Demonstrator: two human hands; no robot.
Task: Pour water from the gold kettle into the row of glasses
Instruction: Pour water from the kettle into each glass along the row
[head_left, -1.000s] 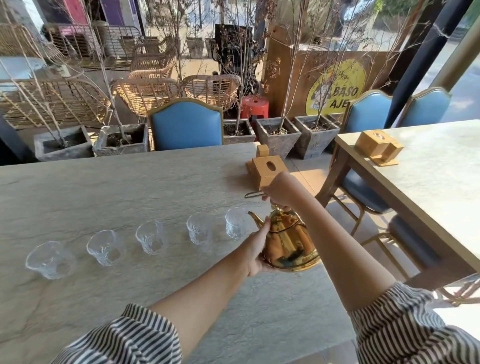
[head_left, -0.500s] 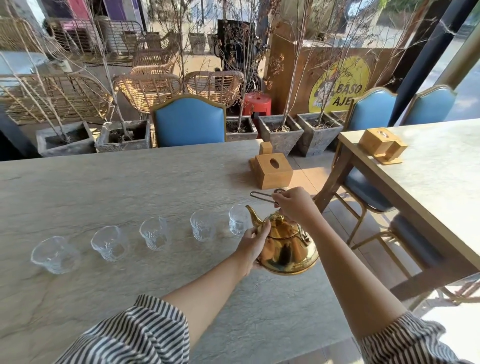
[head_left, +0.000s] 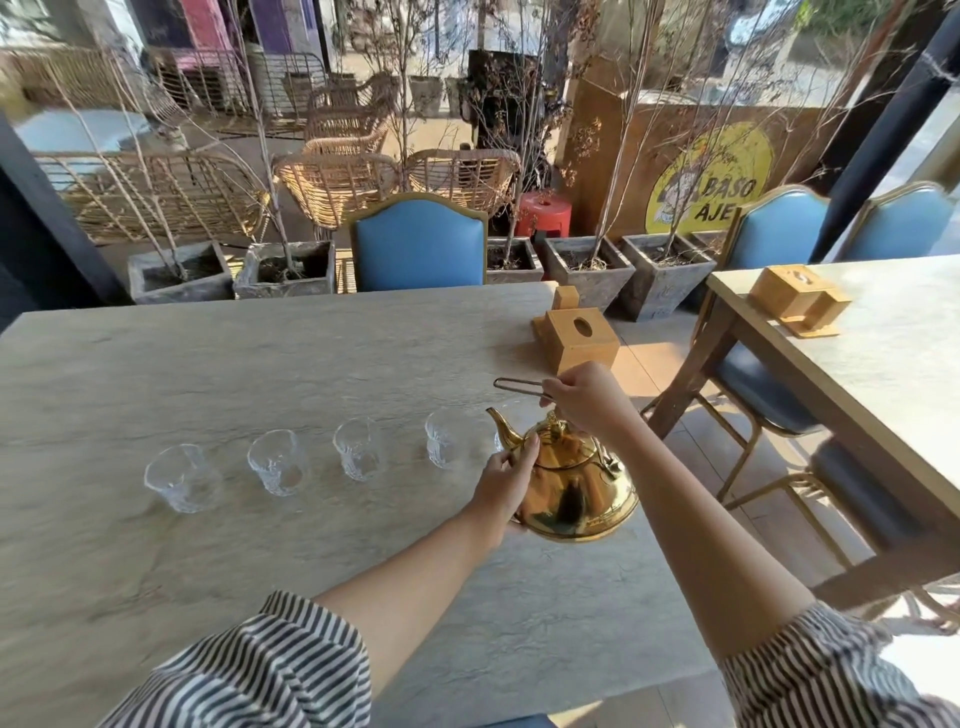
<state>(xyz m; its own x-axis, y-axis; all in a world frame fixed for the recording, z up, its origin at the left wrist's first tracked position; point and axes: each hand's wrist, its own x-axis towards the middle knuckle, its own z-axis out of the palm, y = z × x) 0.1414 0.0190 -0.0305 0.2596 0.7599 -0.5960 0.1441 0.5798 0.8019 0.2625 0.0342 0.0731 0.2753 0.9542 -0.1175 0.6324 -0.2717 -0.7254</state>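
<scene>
The gold kettle (head_left: 576, 488) is near the right end of the grey table (head_left: 260, 353), spout pointing left. My right hand (head_left: 587, 397) is shut on its thin wire handle above the lid. My left hand (head_left: 506, 480) presses against the kettle's left side below the spout. Several clear glasses stand in a row to the left, from the leftmost glass (head_left: 182, 478) to one just left of the spout (head_left: 447, 439). The rightmost glass (head_left: 497, 441) is mostly hidden behind the spout. All the glasses I can see look empty. No water is running.
A wooden tissue box (head_left: 579, 338) stands just behind the kettle, near the table's right edge. A blue chair (head_left: 418, 241) faces the far side. A second table (head_left: 883, 364) with a wooden box (head_left: 795, 293) and blue chairs is across a narrow gap on the right.
The kettle's spout has come left, from beside the rightmost glass to in front of it. My right hand has shifted from over the lid onto the raised wire handle.
</scene>
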